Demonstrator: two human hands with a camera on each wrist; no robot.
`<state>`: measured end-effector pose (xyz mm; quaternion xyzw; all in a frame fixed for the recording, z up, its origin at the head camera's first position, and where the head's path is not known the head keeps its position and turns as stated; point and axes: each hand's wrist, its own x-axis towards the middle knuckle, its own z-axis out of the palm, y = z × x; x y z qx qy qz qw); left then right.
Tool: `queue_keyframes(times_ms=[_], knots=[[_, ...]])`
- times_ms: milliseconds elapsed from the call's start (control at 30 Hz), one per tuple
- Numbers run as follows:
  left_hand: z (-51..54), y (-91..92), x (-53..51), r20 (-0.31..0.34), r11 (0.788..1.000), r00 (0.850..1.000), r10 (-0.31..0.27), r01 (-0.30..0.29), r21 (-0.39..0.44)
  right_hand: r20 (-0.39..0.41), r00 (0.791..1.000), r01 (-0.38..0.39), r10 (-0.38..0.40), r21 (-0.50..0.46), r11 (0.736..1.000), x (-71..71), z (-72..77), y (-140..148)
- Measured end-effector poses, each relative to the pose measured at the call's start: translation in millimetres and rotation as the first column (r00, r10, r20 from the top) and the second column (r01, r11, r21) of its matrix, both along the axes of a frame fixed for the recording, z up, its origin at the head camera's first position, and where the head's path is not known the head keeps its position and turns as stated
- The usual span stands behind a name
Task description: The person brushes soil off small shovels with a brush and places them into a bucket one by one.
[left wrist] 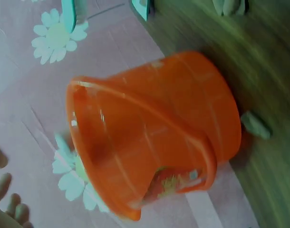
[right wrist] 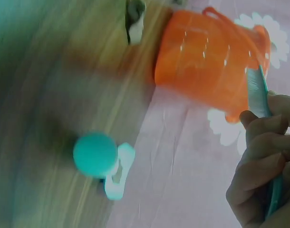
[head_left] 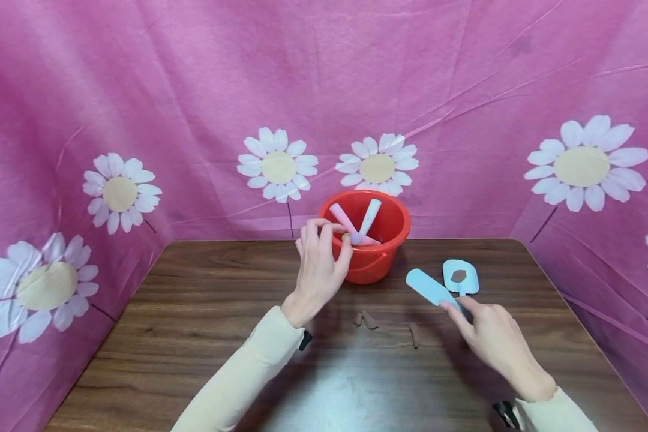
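A red bucket [head_left: 364, 267] stands at the back of the table, with a pink handle [head_left: 342, 217] and a pale blue handle [head_left: 370, 216] poking out. My left hand [head_left: 320, 261] is at its left rim, fingers bent over the opening; its fingertips [left wrist: 2, 187] look apart in the left wrist view. A tiny tan spot shows by the thumb, too small to identify. My right hand [head_left: 494, 336] grips a light-blue spatula [head_left: 429, 287], its rounded flat blade pointing left toward the bucket. Just beyond that hand lies a light-blue shovel [head_left: 468, 282] with a brown patch on its square head.
Several brown clay-like scraps [head_left: 414, 335] lie on the wooden table [head_left: 194, 336] in front of the bucket. A pink cloth [head_left: 313, 72] with printed daisies hangs behind and at both sides. The bucket's handle [left wrist: 149, 111] hangs down its near side.
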<state>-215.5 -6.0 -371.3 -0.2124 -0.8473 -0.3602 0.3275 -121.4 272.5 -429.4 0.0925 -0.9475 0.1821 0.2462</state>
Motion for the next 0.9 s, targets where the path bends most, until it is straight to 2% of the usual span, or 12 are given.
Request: queue_keyframes(times_ms=[167,267,333,400,433,467,533,600,667,800,833,900], knots=[[-10.3,12.6,8.3,-0.112,0.995,0.989,-0.094,0.096,0.018,-0.052,0.998,0.033,-0.036,-0.057,0.998,-4.9,6.6,19],[-19.8,25.6,14.2,-0.130,0.987,0.978,-0.161,0.158,-0.033,-0.076,0.995,0.052,-0.061,-0.116,0.992,-8.4,10.0,27],[-27.6,37.0,18.9,-0.063,0.978,0.978,-0.197,0.192,-0.083,-0.068,0.994,0.070,-0.081,-0.151,0.986,-10.3,12.6,30],[-35.7,49.7,25.0,0.078,0.964,0.972,-0.221,0.230,-0.132,-0.049,0.994,0.090,-0.100,-0.177,0.980,-11.8,15.1,32],[-39.4,56.7,28.2,0.171,0.957,0.959,-0.227,0.253,-0.145,-0.032,0.993,0.104,-0.112,-0.186,0.977,-12.2,16.3,33],[-43.0,64.3,31.4,0.269,0.950,0.936,-0.227,0.273,-0.149,-0.016,0.992,0.119,-0.124,-0.192,0.974,-12.8,17.4,34],[-51.1,79.7,37.4,0.445,0.946,0.871,-0.209,0.295,-0.132,0.013,0.989,0.146,-0.146,-0.200,0.969,-13.7,18.4,36],[-58.4,95.4,42.8,0.599,0.952,0.778,-0.191,0.296,-0.081,0.044,0.985,0.173,-0.168,-0.213,0.962,-14.3,18.6,37],[-66.1,110.7,47.9,0.712,0.964,0.681,-0.173,0.265,-0.019,0.077,0.980,0.195,-0.182,-0.227,0.954,-14.3,17.8,37],[-79.9,139.5,58.8,0.854,0.974,0.469,-0.224,0.141,0.178,0.129,0.971,0.229,-0.203,-0.245,0.942,-13.4,14.4,38],[-83.3,146.3,61.4,0.868,0.968,0.428,-0.251,0.103,0.229,0.133,0.970,0.233,-0.206,-0.246,0.941,-13.3,13.6,38],[-88.9,158.5,66.7,0.881,0.948,0.360,-0.308,0.038,0.316,0.134,0.968,0.240,-0.212,-0.247,0.939,-13.3,12.5,39]])
